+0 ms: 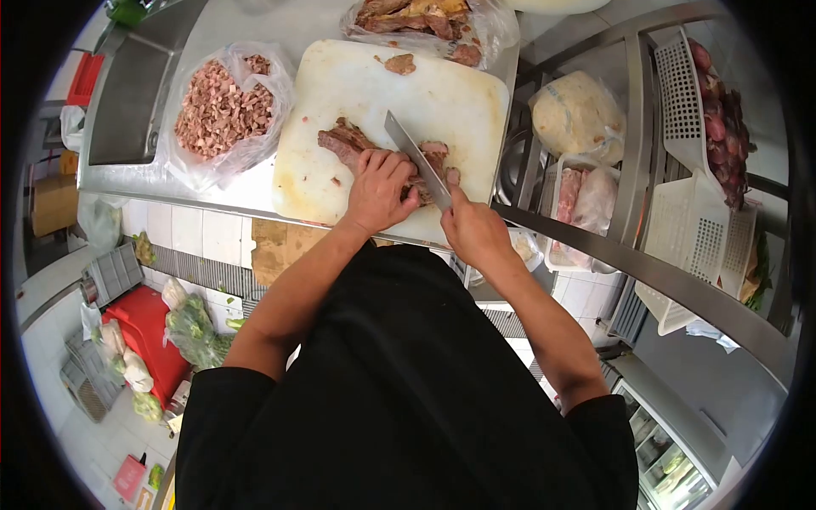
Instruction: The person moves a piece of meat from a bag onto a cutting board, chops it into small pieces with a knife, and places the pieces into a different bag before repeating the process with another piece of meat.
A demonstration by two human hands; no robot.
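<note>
My right hand (473,228) grips the handle of a cleaver (416,157), its broad blade angled up and left across the white cutting board (319,102). My left hand (380,189) has its fingers curled over a long piece of cooked meat (344,143), holding it against the board just left of the blade. Right of the blade lies a cut portion of meat (434,155). My fingers hide part of the meat. A small brown scrap (399,64) rests near the board's far edge.
Left of the board sits a plastic bag of diced meat (223,110), with a metal sink (140,93) beyond it. Behind the board is a bag with larger meat pieces (416,19). A metal rack (633,127) with white baskets (682,93) stands at the right.
</note>
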